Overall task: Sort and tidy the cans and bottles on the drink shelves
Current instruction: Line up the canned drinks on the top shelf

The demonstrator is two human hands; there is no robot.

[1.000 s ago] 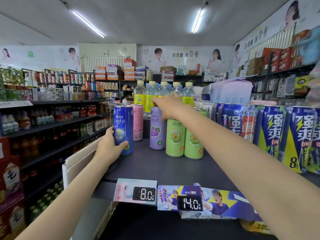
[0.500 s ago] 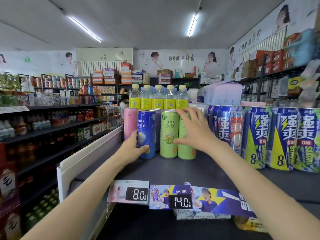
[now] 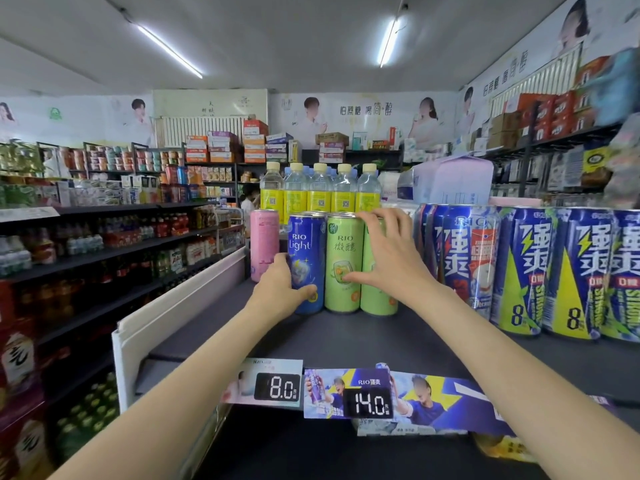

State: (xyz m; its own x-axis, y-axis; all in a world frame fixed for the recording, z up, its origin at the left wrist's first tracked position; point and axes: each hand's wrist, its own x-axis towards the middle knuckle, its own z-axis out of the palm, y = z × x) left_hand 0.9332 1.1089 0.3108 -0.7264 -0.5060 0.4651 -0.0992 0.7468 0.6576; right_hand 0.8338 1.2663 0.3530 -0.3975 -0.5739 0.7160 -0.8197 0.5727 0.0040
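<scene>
I see left hand [image 3: 277, 289] wrapped round lower part of blue can [image 3: 307, 261], thumb across front, fingers behind. Right hand [image 3: 388, 261] spread over right green can [image 3: 377, 292]: fingertips on rim, thumb touching left green can [image 3: 343, 268]; grip or push, cannot tell. Three cans upright, long axes vertical, side by side on dark shelf [image 3: 346, 341]. Pink can [image 3: 264, 244] stands beyond left fingers, left hand nearer. My guess: next move closes row.
</scene>
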